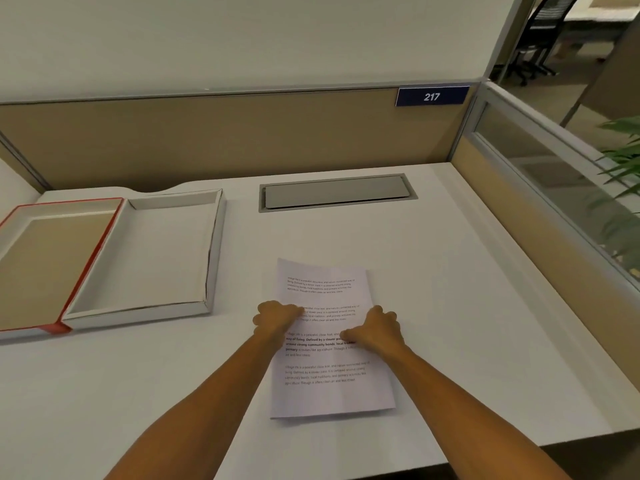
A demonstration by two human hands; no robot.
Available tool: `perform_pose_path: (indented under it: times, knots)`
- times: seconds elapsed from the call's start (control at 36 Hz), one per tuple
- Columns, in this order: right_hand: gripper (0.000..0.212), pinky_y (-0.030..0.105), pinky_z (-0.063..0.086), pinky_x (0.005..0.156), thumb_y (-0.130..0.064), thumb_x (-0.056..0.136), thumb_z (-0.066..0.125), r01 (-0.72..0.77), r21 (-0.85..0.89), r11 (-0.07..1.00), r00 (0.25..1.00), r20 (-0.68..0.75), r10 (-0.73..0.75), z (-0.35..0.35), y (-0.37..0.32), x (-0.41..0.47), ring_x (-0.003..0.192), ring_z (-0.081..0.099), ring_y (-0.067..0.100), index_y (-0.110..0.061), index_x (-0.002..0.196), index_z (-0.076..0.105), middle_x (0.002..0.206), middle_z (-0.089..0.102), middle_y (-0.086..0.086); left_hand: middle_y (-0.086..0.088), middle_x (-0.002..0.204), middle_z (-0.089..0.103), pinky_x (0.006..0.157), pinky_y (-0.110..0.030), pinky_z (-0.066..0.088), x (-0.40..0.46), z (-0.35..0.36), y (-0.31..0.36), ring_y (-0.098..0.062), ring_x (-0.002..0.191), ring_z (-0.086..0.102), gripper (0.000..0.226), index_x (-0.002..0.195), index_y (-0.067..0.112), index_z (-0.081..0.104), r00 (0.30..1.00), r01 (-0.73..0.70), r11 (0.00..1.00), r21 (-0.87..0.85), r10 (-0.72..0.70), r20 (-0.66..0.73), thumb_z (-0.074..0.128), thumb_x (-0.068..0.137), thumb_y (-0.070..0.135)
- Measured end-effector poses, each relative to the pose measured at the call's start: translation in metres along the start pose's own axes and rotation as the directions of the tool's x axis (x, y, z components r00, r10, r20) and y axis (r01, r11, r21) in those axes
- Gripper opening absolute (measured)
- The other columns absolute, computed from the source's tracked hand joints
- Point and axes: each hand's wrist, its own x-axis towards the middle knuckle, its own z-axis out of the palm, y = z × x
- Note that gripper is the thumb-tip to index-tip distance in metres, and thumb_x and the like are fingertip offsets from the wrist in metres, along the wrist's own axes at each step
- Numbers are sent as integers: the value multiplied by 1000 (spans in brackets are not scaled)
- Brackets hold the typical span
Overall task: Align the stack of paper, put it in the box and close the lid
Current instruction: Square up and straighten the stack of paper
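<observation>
paper stack (329,379) | between left hand (277,318), right hand (377,329) | gripped at both edges

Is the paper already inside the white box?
No, the paper lies on the desk under both hands, while the white box to its left sits open with nothing in it.

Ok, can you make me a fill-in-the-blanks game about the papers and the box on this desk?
1. The sign on the partition shows the number ____.
2. The white box sits open and ____ inside.
3. The lid beside the box has a ____ rim.
4. The left hand and right hand rest on the ____, which lies on the desk.

Missing words: 217; empty; red; stack of paper
</observation>
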Motion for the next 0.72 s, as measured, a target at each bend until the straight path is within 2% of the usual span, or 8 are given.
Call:
perform_pose_path:
  times: [0.17, 0.33, 0.44, 0.58, 0.72]
  knots:
    - [94, 42, 51, 100, -51, 66, 86, 0, -6, 1000, 1000, -1, 0, 1, -1, 2, 125, 49, 33, -7, 137, 42, 135, 43, 17, -24, 120, 62, 90, -55, 56, 1, -2, 0, -40, 103, 65, 60, 132, -5, 43, 998, -22, 996, -84, 27, 61, 73, 82, 7]
    - [94, 40, 51, 98, -52, 66, 85, 0, -11, 1000, 1000, -7, 0, 2, 0, 3, 124, 49, 32, -8, 136, 42, 134, 44, 16, -23, 118, 64, 93, -55, 54, 1, -2, -1, -42, 105, 64, 56, 130, -2, 48, 998, -22, 998, -58, 25, 62, 73, 82, 10]
    - [95, 40, 51, 99, -53, 65, 86, 0, -16, 1000, 1000, -12, -1, 2, 1, 3, 124, 49, 32, -8, 136, 42, 134, 44, 16, -24, 115, 66, 89, -55, 56, 1, -1, 0, -41, 100, 66, 45, 125, -4, 54, 998, -33, 996, -89, 38, 57, 69, 84, 5]
    - [94, 40, 52, 98, -52, 64, 86, -2, -4, 1000, 1000, -15, 1, 2, 1, 4, 123, 50, 32, -8, 135, 42, 133, 44, 15, -24, 125, 59, 91, -56, 55, 3, -1, -2, -42, 109, 61, 54, 130, -1, 49, 999, -15, 995, -100, 20, 51, 72, 83, 11]
    - [95, 40, 51, 99, -51, 64, 87, 1, 10, 1000, 1000, -10, -1, 3, 3, 5, 124, 50, 32, -8, 135, 42, 133, 44, 16, -22, 107, 69, 81, -54, 59, 4, -2, -9, -40, 89, 70, 44, 121, -4, 57, 995, -84, 981, -175, 92, 36, 73, 81, 3]
